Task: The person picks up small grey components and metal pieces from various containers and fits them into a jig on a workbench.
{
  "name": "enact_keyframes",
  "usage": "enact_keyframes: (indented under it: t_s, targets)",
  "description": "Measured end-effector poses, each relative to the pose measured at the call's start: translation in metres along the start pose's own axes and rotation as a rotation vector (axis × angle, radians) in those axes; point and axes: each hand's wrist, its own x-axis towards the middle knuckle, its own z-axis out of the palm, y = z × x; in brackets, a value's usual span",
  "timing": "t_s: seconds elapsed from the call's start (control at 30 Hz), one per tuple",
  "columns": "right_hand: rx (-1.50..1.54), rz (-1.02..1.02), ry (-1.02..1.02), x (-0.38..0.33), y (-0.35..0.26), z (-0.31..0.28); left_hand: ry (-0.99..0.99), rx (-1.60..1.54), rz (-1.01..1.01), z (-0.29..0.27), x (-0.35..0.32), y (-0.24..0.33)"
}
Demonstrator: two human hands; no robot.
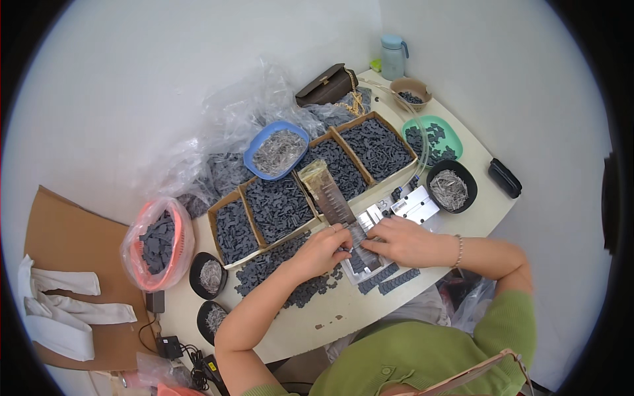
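My left hand [323, 251] is at the left edge of a slotted metal jig [367, 219], thumb and fingers pinched together. Whatever it pinches is too small to make out. From the right, my right hand [404, 240] rests on the jig's near part, its fingers stretched over the slots. Dark grey small parts sit in rows under and beside the fingers. Behind the hands, a long ridged strip [328, 196] with a yellowish taped end leans toward the boxes. Short rows of joined dark parts [399, 281] lie just in front of the jig.
A divided cardboard box [226, 264] full of dark parts stands behind; more are heaped [254, 272] leftward. Metal pins fill a blue tray [247, 160] and black bowls [473, 185]. A green tray [456, 140], bottle [392, 61], handbag [323, 86] and pink basket [179, 247] surround them.
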Motion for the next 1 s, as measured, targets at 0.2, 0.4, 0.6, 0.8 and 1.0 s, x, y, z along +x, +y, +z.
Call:
enact_keyframes:
  t_s: [0.2, 0.4, 0.6, 0.8, 1.0]
  targets:
    - [-0.106, -0.032, 0.047, 0.000, -0.004, 0.017, 0.028, -0.037, -0.073, 0.002, -0.002, 0.006]
    - [-0.154, -0.047, 0.106, -0.001, -0.008, 0.022, 0.176, 0.172, -0.021, 0.012, -0.013, 0.012]
    - [-0.085, -0.011, 0.068, -0.001, -0.005, 0.024, 0.325, 0.436, 0.034, 0.041, -0.031, 0.019]
    - [0.004, 0.115, 0.329, 0.046, 0.036, 0.008, 0.413, 0.558, -0.020, 0.056, -0.038, 0.036]
    - [0.311, 0.334, 0.398, 0.105, 0.066, 0.023, 0.473, 0.621, -0.063, 0.079, -0.052, 0.047]
